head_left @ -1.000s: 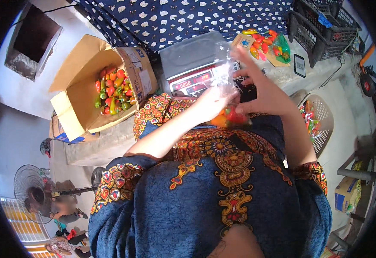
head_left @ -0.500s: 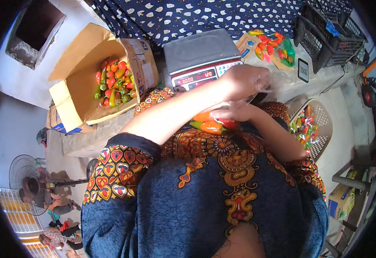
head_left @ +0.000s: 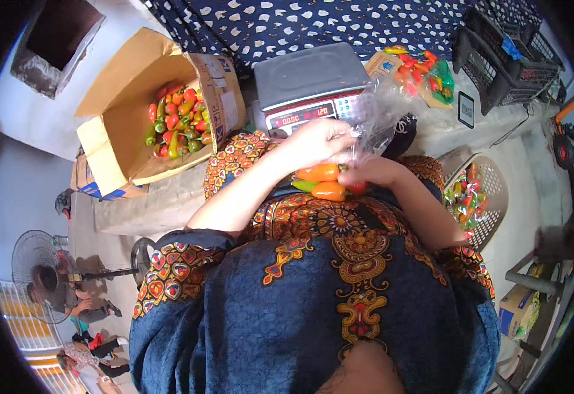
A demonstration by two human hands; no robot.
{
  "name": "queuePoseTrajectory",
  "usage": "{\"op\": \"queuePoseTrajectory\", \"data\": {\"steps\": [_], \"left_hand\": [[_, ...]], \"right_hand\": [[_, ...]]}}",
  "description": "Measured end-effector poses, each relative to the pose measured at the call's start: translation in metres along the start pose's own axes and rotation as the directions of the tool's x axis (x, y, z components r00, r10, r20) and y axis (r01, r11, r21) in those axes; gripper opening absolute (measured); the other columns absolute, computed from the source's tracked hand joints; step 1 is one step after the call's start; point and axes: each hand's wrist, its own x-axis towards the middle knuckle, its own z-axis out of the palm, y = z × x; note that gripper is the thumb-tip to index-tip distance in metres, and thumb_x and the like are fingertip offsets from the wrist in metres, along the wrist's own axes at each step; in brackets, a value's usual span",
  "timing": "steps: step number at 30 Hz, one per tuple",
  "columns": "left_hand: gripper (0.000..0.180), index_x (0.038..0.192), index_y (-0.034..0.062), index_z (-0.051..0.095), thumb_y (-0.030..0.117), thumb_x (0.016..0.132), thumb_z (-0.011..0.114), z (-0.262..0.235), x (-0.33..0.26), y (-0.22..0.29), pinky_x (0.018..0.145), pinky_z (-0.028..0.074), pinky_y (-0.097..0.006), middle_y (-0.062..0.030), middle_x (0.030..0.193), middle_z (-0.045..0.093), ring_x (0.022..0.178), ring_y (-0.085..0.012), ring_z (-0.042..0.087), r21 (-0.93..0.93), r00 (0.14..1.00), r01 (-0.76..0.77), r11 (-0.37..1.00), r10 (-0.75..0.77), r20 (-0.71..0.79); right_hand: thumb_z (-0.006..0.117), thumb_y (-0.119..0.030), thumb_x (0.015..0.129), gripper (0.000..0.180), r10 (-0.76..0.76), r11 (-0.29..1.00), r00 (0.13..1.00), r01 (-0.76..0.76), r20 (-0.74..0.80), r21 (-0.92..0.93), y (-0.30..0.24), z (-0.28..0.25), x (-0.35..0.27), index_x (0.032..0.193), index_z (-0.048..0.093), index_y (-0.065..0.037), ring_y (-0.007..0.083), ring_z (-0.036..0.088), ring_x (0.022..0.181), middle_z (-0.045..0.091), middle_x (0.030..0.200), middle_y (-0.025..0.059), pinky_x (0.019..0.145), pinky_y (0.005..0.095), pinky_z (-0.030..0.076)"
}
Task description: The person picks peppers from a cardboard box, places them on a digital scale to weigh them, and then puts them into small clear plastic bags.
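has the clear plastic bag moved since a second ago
Yes. The clear plastic bag was up against the bagged peppers right of the weighing scale; now it hangs lower, at the scale's front right corner, gripped by the left hand.

The left hand (head_left: 320, 141) grips a clear plastic bag (head_left: 379, 118) just in front of a digital scale (head_left: 310, 85). The right hand (head_left: 372, 172) cups orange peppers (head_left: 323, 182) against the lap. An open cardboard box (head_left: 113, 131) of mixed peppers sits to the left.
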Motion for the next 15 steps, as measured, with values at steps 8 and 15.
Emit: {"op": "queuePoseTrajectory", "data": {"steps": [8, 15], "left_hand": [[0.015, 0.091, 0.0119, 0.063, 0.02, 0.082, 0.054, 0.026, 0.02, 0.017, 0.061, 0.05, -0.036, -0.0109, 0.078, 0.064, 0.069, -0.0266, 0.063, 0.478, 0.893, -0.392, 0.786, 0.451, -0.009], [0.015, 0.09, 0.0079, 0.059, 0.017, 0.081, 0.052, 0.049, 0.042, 0.055, 0.062, 0.049, -0.044, -0.0163, 0.074, 0.063, 0.073, -0.0354, 0.063, 0.496, 0.866, -0.371, 0.785, 0.486, -0.121]], "right_hand": [[0.056, -0.032, 0.089, 0.049, -0.06, 0.961, 0.994, 0.082, 0.089, -0.263, -0.016, 0.008, 0.016, 0.127, 0.045, -0.003, 0.023, 0.054, 0.102, 0.055, 0.12, 0.0137, 0.088, 0.038, 0.042], [0.052, -0.031, 0.091, 0.038, -0.086, 0.919, 0.992, 0.041, -0.096, -0.392, 0.0, 0.016, 0.031, 0.116, 0.05, -0.002, 0.0276, 0.056, 0.095, 0.058, 0.112, 0.0175, 0.083, 0.0409, 0.044]]}}
